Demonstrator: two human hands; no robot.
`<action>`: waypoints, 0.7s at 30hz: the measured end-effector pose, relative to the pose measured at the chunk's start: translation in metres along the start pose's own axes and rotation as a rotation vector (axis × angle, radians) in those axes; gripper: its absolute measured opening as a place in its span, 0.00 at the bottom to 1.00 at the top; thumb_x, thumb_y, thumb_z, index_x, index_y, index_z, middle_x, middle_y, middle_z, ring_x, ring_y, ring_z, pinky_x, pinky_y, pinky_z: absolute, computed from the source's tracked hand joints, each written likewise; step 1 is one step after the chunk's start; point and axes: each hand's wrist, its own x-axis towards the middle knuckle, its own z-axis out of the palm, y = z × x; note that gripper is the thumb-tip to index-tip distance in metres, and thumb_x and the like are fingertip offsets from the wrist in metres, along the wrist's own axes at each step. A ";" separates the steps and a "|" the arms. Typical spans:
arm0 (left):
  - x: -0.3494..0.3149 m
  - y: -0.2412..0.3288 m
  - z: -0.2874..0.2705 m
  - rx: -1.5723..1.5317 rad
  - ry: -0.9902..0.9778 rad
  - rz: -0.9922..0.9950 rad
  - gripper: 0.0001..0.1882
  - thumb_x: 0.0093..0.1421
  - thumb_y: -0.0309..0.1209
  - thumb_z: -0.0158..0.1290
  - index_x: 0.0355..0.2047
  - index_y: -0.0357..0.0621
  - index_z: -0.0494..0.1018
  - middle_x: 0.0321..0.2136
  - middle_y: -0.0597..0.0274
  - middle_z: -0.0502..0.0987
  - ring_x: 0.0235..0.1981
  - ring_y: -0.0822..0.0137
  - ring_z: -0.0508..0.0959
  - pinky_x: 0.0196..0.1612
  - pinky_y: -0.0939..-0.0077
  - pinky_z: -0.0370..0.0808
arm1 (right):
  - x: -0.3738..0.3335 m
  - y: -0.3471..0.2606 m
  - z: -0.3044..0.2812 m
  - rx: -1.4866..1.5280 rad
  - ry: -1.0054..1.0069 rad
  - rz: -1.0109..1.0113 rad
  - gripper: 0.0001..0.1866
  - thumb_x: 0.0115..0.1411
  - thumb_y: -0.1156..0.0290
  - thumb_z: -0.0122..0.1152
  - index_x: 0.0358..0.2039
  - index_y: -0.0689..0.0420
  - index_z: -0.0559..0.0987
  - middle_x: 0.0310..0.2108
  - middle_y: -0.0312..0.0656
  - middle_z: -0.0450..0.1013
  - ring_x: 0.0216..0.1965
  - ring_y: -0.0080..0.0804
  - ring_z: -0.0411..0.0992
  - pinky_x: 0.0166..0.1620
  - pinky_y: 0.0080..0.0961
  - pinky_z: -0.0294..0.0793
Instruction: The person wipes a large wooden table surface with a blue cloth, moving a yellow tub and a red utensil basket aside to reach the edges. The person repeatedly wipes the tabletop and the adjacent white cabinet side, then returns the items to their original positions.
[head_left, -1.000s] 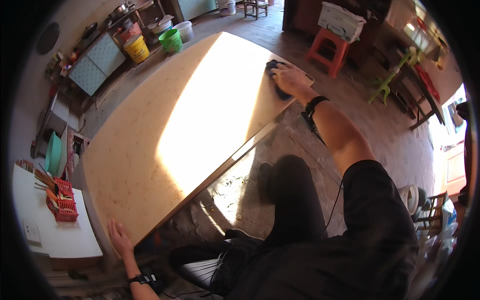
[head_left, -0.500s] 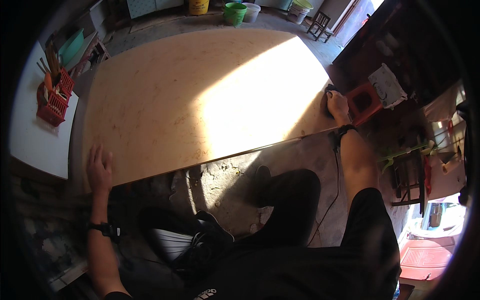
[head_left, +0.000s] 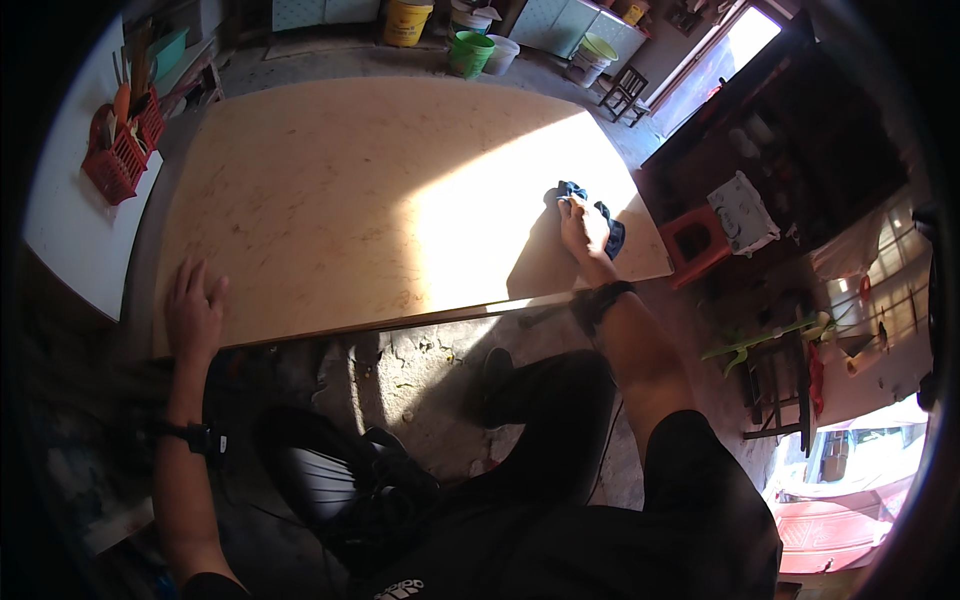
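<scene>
Cloth (head_left: 615, 236) under right grip (head_left: 583, 228), spilling rightward, on tabletop (head_left: 310, 200)

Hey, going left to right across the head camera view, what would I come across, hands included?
Red basket, left hand, yellow bucket, green bucket, right hand, red stool.

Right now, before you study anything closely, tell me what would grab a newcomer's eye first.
A glaring white patch of sunlight blazes across the right half of the broad, pale tan tabletop in the middle. There the right hand holds a crumpled dark-blue cloth against the surface, while the left hand rests at the near left corner. Beyond the far edge, a bright green plastic bucket stands out.
</scene>
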 end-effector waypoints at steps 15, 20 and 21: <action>-0.001 0.000 0.001 0.013 0.066 0.028 0.29 0.69 0.48 0.55 0.61 0.42 0.73 0.66 0.48 0.70 0.66 0.46 0.69 0.67 0.52 0.66 | -0.063 -0.245 -0.029 0.276 -0.094 -0.356 0.19 0.69 0.53 0.54 0.49 0.49 0.85 0.61 0.38 0.77 0.59 0.42 0.75 0.60 0.41 0.74; -0.003 0.004 -0.004 0.008 0.060 0.019 0.28 0.69 0.48 0.54 0.62 0.43 0.73 0.66 0.49 0.70 0.66 0.47 0.69 0.68 0.53 0.65 | -0.087 -0.337 -0.047 0.378 -0.244 -0.409 0.20 0.68 0.52 0.55 0.51 0.49 0.85 0.65 0.37 0.73 0.66 0.40 0.68 0.67 0.47 0.66; -0.004 0.005 -0.006 0.010 0.051 0.011 0.28 0.69 0.48 0.54 0.61 0.42 0.74 0.66 0.49 0.70 0.66 0.46 0.69 0.68 0.54 0.66 | -0.090 -0.350 -0.049 0.371 -0.266 -0.432 0.20 0.68 0.52 0.55 0.51 0.48 0.85 0.65 0.36 0.74 0.67 0.40 0.68 0.66 0.51 0.66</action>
